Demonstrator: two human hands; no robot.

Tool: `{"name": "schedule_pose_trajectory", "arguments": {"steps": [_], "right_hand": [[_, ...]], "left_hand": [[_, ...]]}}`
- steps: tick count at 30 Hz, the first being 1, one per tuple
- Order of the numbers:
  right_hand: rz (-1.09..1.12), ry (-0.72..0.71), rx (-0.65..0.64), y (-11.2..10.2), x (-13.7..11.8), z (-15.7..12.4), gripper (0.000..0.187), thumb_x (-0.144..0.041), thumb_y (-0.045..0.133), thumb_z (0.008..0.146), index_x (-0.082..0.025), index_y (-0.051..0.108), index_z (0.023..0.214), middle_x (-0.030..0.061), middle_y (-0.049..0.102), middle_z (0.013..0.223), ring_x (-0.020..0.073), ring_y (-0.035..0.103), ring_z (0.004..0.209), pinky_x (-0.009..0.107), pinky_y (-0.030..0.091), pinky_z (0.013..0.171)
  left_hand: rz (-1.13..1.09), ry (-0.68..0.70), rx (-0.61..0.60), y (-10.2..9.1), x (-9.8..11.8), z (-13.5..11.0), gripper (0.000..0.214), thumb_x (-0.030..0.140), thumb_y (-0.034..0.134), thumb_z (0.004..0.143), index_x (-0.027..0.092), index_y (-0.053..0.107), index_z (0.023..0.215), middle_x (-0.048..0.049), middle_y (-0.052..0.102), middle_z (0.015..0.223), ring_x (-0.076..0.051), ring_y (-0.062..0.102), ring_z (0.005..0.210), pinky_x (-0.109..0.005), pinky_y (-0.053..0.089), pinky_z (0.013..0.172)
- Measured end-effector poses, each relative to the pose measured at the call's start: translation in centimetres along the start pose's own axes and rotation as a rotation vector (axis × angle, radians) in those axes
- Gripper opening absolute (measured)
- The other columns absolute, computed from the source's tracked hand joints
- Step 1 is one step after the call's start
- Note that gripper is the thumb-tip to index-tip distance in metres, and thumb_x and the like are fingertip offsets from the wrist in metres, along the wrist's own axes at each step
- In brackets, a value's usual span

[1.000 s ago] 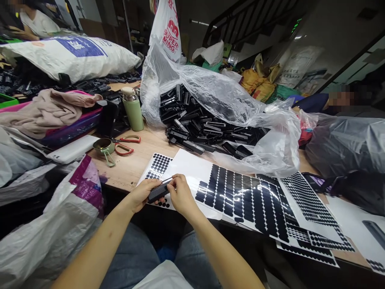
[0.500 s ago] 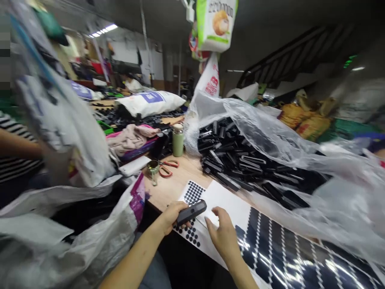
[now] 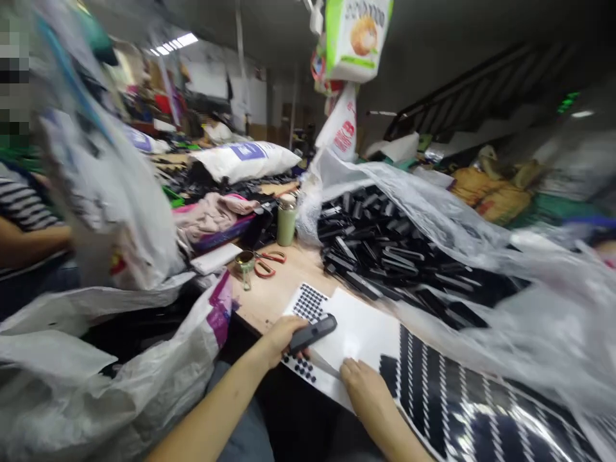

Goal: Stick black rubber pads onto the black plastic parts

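My left hand point(image 3: 279, 340) is closed around a long black plastic piece point(image 3: 314, 332), held tilted over the table's front edge. Under it lies a white sheet of round black stickers point(image 3: 308, 301), partly covered by the hand. My right hand point(image 3: 360, 378) is at the near edge of a white backing sheet point(image 3: 359, 321), its fingers bent and pressed together. What those fingers pinch, if anything, is hidden. Right beside that hand, a glossy sheet of black strips point(image 3: 447, 385) runs off along the table.
A heap of black plastic pieces point(image 3: 375, 240) spills from a clear plastic bag point(image 3: 433, 199) at the right. Red-handled scissors point(image 3: 269, 263), a green bottle point(image 3: 286, 221) and a tape roll point(image 3: 244, 260) stand farther back. An open white sack point(image 3: 158, 372) is at the left, near another person's arm point(image 3: 33, 244).
My right hand has moved down from beside the black piece to the backing sheet's near edge, its fingers drawing together. My left hand still holds the piece, shifted slightly right. The view shifted slightly.
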State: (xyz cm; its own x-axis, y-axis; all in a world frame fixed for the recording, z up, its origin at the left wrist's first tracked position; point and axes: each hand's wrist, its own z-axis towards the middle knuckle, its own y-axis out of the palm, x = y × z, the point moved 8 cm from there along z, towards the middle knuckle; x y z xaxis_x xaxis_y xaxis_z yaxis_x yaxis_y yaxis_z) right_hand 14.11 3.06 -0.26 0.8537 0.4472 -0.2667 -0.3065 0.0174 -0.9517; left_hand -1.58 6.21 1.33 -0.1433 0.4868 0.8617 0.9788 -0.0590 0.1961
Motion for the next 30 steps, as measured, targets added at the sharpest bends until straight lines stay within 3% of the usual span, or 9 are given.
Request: {"name": "schedule_pose_trajectory", "arguments": {"steps": [2,4,8,11,14,17,22,26,30], "right_hand": [[-0.002,0.003,-0.104,-1.6,0.2,-2.0,0.039,0.004,0.038,0.071,-0.017,0.068,0.086,0.0110,0.069,0.100,0.0224,0.064,0.096,0.036,0.047,0.090],[0.086,0.034,-0.065,-4.4,0.4,-4.2,0.034,-0.003,0.041,0.077,-0.017,0.066,0.096,0.0102,0.064,0.111,0.0226,0.058,0.107,0.041,0.042,0.098],[0.255,0.230,0.387,-10.6,3.0,-9.8,0.027,-0.021,0.045,0.084,-0.026,0.060,0.107,0.0051,0.062,0.115,0.0205,0.056,0.110,0.041,0.044,0.097],[0.127,0.559,0.719,-13.1,8.4,-16.7,0.027,-0.027,0.049,0.082,-0.021,0.056,0.108,0.0095,0.062,0.110,0.0221,0.056,0.106,0.040,0.046,0.091],[-0.121,0.986,0.844,-14.6,15.4,-24.5,0.040,-0.038,0.050,0.078,-0.010,0.053,0.108,0.0182,0.057,0.110,0.0275,0.052,0.107,0.045,0.041,0.092],[-0.157,1.423,0.650,-15.0,22.5,-29.9,0.046,-0.040,0.046,0.078,-0.004,0.051,0.105,0.0236,0.056,0.106,0.0307,0.050,0.105,0.044,0.037,0.090],[-0.022,1.439,0.435,-15.5,28.2,-27.5,0.038,-0.047,0.054,0.072,-0.013,0.057,0.089,0.0123,0.062,0.085,0.0246,0.057,0.081,0.033,0.041,0.072],[0.032,1.460,0.339,-14.2,28.8,-24.9,0.044,-0.053,0.066,0.061,-0.015,0.057,0.081,0.0090,0.061,0.075,0.0235,0.057,0.074,0.031,0.038,0.064],[0.082,1.374,0.335,-13.9,28.5,-24.2,0.037,-0.051,0.063,0.064,-0.018,0.056,0.077,0.0040,0.057,0.071,0.0189,0.053,0.068,0.028,0.036,0.060]], "left_hand": [[0.031,-0.023,-0.024,0.9,-0.2,0.3,0.018,0.025,0.049,0.080,0.017,0.056,0.065,-0.0034,0.060,0.048,-0.016,0.061,0.044,-0.020,0.039,0.036],[0.069,-0.066,-0.082,2.4,-0.7,1.0,0.019,0.027,0.049,0.081,0.017,0.056,0.067,-0.0029,0.061,0.048,-0.016,0.061,0.043,-0.020,0.040,0.036],[0.187,-0.115,-0.186,5.3,-1.6,2.4,0.020,0.031,0.052,0.081,0.015,0.057,0.071,-0.0063,0.065,0.051,-0.015,0.059,0.043,-0.020,0.043,0.039],[0.226,-0.112,-0.204,6.3,-1.7,3.4,0.019,0.029,0.050,0.082,0.015,0.057,0.073,-0.0067,0.067,0.054,-0.014,0.060,0.044,-0.019,0.044,0.041],[0.233,-0.098,-0.179,6.2,-1.7,4.7,0.014,0.027,0.054,0.080,0.016,0.058,0.073,-0.0043,0.069,0.060,-0.018,0.065,0.055,-0.021,0.049,0.044],[0.254,-0.132,-0.171,6.0,-2.1,5.7,0.010,0.027,0.057,0.078,0.018,0.060,0.074,-0.0015,0.070,0.068,-0.019,0.067,0.061,-0.023,0.051,0.046],[0.361,-0.210,-0.097,5.1,-2.9,6.5,0.024,0.036,0.058,0.077,0.015,0.060,0.090,-0.0059,0.071,0.069,-0.021,0.068,0.067,-0.025,0.055,0.053],[0.341,-0.279,-0.078,4.4,-4.0,7.2,0.031,0.042,0.059,0.075,0.017,0.060,0.094,-0.0049,0.071,0.069,-0.021,0.068,0.061,-0.028,0.057,0.056],[0.353,-0.298,-0.060,3.6,-4.7,7.8,0.026,0.045,0.057,0.075,0.024,0.060,0.092,-0.0010,0.072,0.070,-0.021,0.068,0.064,-0.028,0.058,0.061]]}}
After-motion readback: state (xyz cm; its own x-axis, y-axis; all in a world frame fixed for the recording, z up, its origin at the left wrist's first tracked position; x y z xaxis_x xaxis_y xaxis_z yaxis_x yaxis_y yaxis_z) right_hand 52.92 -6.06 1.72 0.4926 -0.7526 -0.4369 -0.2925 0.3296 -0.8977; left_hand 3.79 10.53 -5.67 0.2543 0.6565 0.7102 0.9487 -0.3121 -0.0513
